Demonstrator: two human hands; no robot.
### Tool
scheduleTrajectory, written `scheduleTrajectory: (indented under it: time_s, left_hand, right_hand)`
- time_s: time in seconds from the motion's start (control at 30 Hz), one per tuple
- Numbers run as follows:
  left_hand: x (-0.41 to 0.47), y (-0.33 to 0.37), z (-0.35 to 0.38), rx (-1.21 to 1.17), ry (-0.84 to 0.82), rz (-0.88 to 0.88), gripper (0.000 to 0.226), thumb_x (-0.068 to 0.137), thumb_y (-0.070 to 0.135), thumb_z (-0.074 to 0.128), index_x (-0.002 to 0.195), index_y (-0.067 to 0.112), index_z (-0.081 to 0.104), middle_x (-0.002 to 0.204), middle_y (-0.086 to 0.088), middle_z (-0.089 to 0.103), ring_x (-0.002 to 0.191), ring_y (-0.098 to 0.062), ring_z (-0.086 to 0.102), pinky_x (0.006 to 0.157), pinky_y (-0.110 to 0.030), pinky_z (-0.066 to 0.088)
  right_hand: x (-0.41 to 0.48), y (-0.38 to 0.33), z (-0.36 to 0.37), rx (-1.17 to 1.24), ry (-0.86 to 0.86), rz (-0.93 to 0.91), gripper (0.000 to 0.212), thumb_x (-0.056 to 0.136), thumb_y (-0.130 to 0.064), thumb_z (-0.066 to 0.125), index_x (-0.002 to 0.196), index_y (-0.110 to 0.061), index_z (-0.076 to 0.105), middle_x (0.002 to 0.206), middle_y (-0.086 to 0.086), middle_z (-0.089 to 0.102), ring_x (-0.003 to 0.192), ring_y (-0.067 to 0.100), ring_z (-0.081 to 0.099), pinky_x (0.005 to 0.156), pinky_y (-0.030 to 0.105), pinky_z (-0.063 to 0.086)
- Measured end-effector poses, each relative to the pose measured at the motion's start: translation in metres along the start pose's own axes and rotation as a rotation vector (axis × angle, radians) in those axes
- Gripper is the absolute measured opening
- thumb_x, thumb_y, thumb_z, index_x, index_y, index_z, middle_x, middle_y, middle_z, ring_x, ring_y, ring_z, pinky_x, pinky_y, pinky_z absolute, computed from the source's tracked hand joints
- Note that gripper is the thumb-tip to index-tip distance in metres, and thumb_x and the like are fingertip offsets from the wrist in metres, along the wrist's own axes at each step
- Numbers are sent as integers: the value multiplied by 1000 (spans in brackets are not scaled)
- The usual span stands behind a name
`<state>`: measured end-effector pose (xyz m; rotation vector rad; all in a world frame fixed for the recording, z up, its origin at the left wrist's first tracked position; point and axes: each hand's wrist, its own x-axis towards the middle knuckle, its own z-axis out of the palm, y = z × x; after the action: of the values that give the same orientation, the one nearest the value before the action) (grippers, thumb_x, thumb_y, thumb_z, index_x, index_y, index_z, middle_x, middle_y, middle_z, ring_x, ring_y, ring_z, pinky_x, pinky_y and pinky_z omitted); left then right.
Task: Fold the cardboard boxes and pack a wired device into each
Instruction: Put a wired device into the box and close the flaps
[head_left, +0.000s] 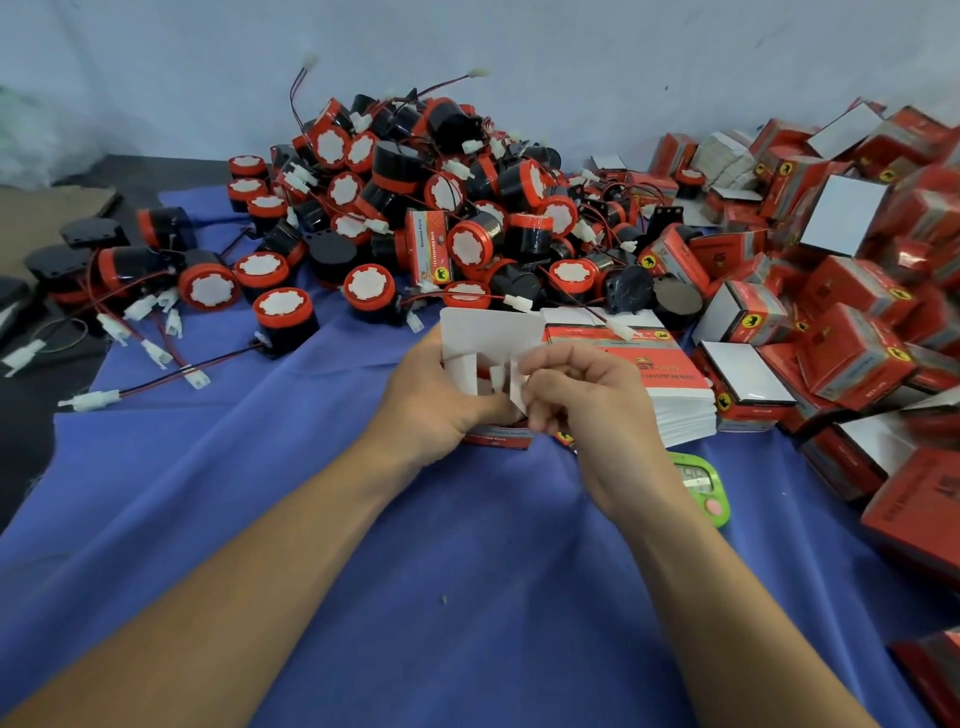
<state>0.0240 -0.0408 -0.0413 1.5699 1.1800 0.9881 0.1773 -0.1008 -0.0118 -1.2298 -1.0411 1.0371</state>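
Both hands meet on one half-formed cardboard box (488, 332), held just above the middle of the blue cloth (467, 571). The left hand (441, 400) curls round the box's left side from below. The right hand (592, 405) has its fingers bent in and pinches a small white flap (517, 384) at the open end. The box's white inside faces the camera, with its taller back panel standing up behind the fingers. No device is in it yet.

Just beyond the right wrist, toward the cloth's right edge, lies a green timer (701, 488). Past it, touching the right hand's far side, sits a stack of flat boxes (670, 395) with a white plug and its lead lying across the top. Along the right edge, finished red boxes (857, 312) are heaped loosely. The far middle of the cloth carries a big heap of wired devices (415, 197), black with red caps. Their leads are tangled, and a few strays, such as one device (284, 317), lie nearer on the left.

The flaps look thin, so I judge that a hard pinch or folding them in the wrong order could crease one or leave the bottom unlocked, and a device might then drop through. Pulling a device from the heap could also drag its neighbours by the crossed leads. A lead left hanging over the rim would stop the lid from closing.
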Motion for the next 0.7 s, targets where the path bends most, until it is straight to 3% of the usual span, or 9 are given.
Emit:
scheduleTrajectory:
  time_s: [0.13, 0.23, 0.33, 0.47, 0.57, 0.63, 0.7]
  left_hand:
    - [0, -1, -2, 16, -41, 19, 60, 55, 26, 98, 108, 33, 72, 100, 14, 79, 93, -8, 75, 85, -41, 62]
    - [-2, 2, -2, -11, -51, 33, 70, 51, 36, 94, 116, 35, 71, 107, 15, 78, 101, -7, 73, 91, -40, 61]
    - [-4, 4, -3, 15, -42, 59, 78, 48, 44, 84, 124, 36, 69, 111, 19, 76, 106, -6, 71, 95, -43, 60]
    - [-7, 5, -3, -20, -113, 92, 64, 53, 35, 83, 115, 45, 69, 108, 17, 77, 100, -5, 73, 80, -36, 63]
    - [-9, 9, -4, -73, -195, 85, 56, 62, 19, 78, 114, 39, 70, 103, 14, 78, 94, -3, 73, 73, -21, 57]
    - [-8, 10, -5, -136, -232, 73, 58, 66, 12, 69, 121, 29, 70, 107, 5, 79, 98, -9, 73, 78, -22, 56]
    - [-7, 10, -6, -207, -263, 64, 65, 65, 5, 60, 127, 21, 68, 114, -5, 77, 103, -15, 71, 83, -27, 57]
  right_hand:
    - [-1, 6, 6, -169, 94, -64, 5, 74, -16, 75, 75, -18, 71, 59, 0, 62, 52, 11, 50, 56, 31, 43]
    - [-4, 10, 10, -419, 146, -156, 20, 68, -38, 77, 81, -26, 67, 59, -4, 58, 54, 9, 52, 58, 32, 46]
    - [-6, 11, 16, -617, 232, -183, 25, 70, -47, 75, 82, -30, 61, 62, -7, 58, 56, 10, 54, 55, 29, 41]
    - [-8, 11, 28, -715, 409, -81, 29, 72, -46, 71, 73, -22, 55, 76, -25, 62, 70, 2, 56, 54, 28, 32]
    - [-9, 11, 30, -689, 479, -30, 30, 71, -43, 70, 71, -18, 54, 67, -9, 63, 66, 5, 55, 52, 28, 28]
    - [-8, 10, 28, -667, 498, -18, 29, 74, -40, 70, 71, -16, 54, 66, -4, 61, 63, 6, 53, 53, 26, 29]
    - [-8, 11, 26, -632, 487, -26, 26, 78, -36, 70, 73, -18, 52, 78, -5, 59, 70, 3, 53, 54, 19, 29]
